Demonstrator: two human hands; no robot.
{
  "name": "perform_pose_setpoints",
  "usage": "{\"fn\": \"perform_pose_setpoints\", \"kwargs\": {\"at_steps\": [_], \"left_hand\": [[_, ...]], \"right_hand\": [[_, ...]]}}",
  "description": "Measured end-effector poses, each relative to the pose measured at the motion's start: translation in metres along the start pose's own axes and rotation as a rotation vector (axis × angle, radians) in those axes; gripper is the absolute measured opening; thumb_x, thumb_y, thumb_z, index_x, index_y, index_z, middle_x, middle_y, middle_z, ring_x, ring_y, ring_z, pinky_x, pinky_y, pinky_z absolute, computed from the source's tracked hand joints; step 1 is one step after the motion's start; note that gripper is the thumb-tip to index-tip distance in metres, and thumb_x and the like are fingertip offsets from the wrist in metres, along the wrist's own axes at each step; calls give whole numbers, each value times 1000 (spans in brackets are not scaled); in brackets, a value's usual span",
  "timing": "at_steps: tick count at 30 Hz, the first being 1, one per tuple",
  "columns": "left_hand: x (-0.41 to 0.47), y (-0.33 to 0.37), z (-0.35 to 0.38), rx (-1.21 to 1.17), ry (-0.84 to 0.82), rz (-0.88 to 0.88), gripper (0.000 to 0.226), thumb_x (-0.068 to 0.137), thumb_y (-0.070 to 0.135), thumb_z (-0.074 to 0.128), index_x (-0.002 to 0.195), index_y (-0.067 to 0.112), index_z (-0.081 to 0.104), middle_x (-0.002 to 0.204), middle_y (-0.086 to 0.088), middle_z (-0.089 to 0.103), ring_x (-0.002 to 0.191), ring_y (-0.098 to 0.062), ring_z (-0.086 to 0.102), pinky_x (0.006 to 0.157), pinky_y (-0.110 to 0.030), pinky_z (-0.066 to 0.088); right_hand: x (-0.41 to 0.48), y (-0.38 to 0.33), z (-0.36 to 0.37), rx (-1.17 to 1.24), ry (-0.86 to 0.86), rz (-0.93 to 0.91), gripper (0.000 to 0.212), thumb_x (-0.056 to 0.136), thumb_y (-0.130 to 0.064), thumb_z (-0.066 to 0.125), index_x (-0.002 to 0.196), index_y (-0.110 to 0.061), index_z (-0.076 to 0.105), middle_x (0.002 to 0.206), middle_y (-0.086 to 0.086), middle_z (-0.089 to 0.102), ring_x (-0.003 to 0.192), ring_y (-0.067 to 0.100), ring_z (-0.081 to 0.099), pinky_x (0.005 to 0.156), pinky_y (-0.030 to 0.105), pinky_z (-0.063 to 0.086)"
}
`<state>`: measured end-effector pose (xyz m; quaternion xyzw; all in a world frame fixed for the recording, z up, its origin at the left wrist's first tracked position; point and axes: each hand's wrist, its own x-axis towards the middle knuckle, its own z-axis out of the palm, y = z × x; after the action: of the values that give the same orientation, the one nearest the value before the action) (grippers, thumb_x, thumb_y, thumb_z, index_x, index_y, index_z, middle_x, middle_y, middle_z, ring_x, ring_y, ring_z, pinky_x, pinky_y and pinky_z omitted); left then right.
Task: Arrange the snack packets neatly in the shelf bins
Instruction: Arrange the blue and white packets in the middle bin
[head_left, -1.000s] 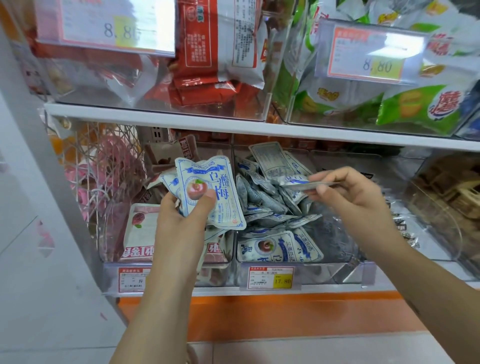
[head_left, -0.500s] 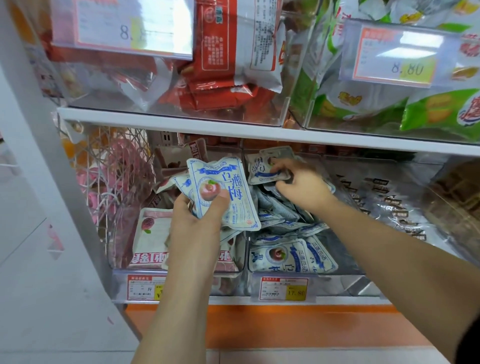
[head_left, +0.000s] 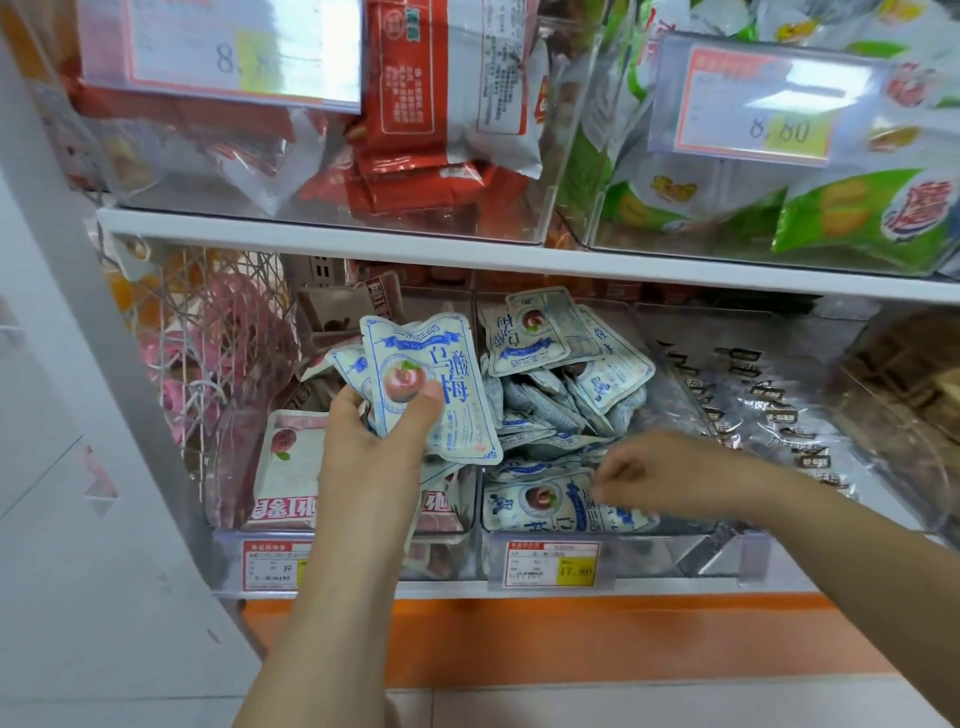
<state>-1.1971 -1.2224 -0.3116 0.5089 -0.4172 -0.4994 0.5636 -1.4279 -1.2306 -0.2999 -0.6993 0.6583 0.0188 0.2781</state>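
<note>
My left hand (head_left: 374, 447) grips a small stack of white-and-blue plum snack packets (head_left: 436, 384), upright, in front of the lower shelf. Behind it a clear middle bin (head_left: 660, 553) holds a loose heap of the same packets (head_left: 550, 405). One packet (head_left: 530, 332) lies flat on top at the back, and another (head_left: 540, 504) stands against the front wall. My right hand (head_left: 654, 478) hovers low over the bin's front with curled fingers next to that front packet. The hand is blurred, so whether it pinches a packet is unclear.
The left bin holds pink-and-white packets (head_left: 291, 462). A bin of silver-and-black packets (head_left: 779, 415) sits to the right. A wire basket (head_left: 208, 338) hangs at the far left. The upper shelf edge (head_left: 467, 249) carries bins of red packets (head_left: 441, 135) and green packets (head_left: 841, 213).
My right hand carried a packet to the back of the middle bin, left it on top of the heap, then drew back to the bin's front. My left hand kept its stack.
</note>
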Motion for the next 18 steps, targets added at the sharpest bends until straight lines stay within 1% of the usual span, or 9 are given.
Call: {"fn": "perform_pose_setpoints", "kwargs": {"at_steps": [2, 4, 7, 8, 9, 11, 14, 16, 18], "left_hand": [[1, -4, 1, 23, 4, 8, 25, 83, 46, 64, 106, 38, 57, 92, 24, 67, 86, 7, 60, 71, -27, 42], [1, -3, 3, 37, 9, 1, 29, 82, 46, 65, 108, 37, 57, 98, 20, 68, 92, -1, 62, 73, -29, 43], [1, -2, 6, 34, 0, -6, 14, 84, 45, 63, 94, 41, 54, 83, 31, 61, 80, 13, 53, 65, -21, 37], [1, -1, 7, 28, -3, -7, 14, 85, 45, 63, 91, 40, 51, 80, 33, 56, 78, 15, 50, 65, -21, 36], [1, -1, 9, 22, -12, -3, 16, 86, 44, 62, 91, 39, 47, 79, 34, 50, 76, 16, 47, 67, -23, 35], [-1, 1, 14, 24, -14, -13, 21, 87, 42, 62, 91, 40, 41, 76, 36, 42, 68, 20, 44, 71, -22, 34], [-2, 0, 16, 22, -25, -6, 26, 87, 40, 62, 78, 44, 38, 69, 38, 40, 56, 24, 44, 63, -17, 32], [0, -2, 14, 7, -35, 2, 17, 87, 39, 63, 87, 44, 47, 77, 36, 51, 62, 25, 50, 64, -15, 34], [2, -4, 13, 12, -33, 20, 24, 86, 39, 64, 107, 36, 55, 96, 24, 66, 82, 13, 61, 68, -18, 39]], "right_hand": [[5, -1, 5, -147, -47, 21, 26, 92, -38, 55, 107, -21, 67, 92, -17, 61, 88, 4, 59, 76, 17, 47], [10, -3, 12, -121, -84, -4, 25, 93, -35, 54, 109, -21, 67, 92, -15, 60, 83, 2, 56, 69, 13, 43], [15, -3, 20, 132, 14, 2, 8, 88, -25, 64, 93, -22, 70, 77, -16, 61, 60, -9, 53, 55, 6, 40], [15, -2, 23, 199, 68, 4, 2, 85, -22, 67, 86, -22, 69, 69, -16, 59, 52, -9, 51, 50, 6, 38], [16, -1, 26, 234, 117, 1, 5, 82, -18, 70, 81, -22, 68, 64, -15, 56, 48, -7, 48, 47, 6, 36], [18, 0, 31, 286, 179, -3, 10, 79, -14, 74, 77, -21, 66, 61, -12, 51, 49, -1, 43, 46, 9, 34], [19, -6, 35, 358, 204, -1, 16, 77, -13, 75, 81, -21, 62, 65, -5, 45, 52, 6, 39, 45, 14, 32], [21, -9, 35, 402, 234, -8, 23, 78, -12, 75, 87, -23, 57, 73, -3, 45, 57, 7, 42, 50, 15, 36], [23, -13, 32, 469, 282, -1, 29, 78, -11, 74, 97, -22, 55, 83, -4, 50, 64, 7, 47, 57, 16, 42]]}}
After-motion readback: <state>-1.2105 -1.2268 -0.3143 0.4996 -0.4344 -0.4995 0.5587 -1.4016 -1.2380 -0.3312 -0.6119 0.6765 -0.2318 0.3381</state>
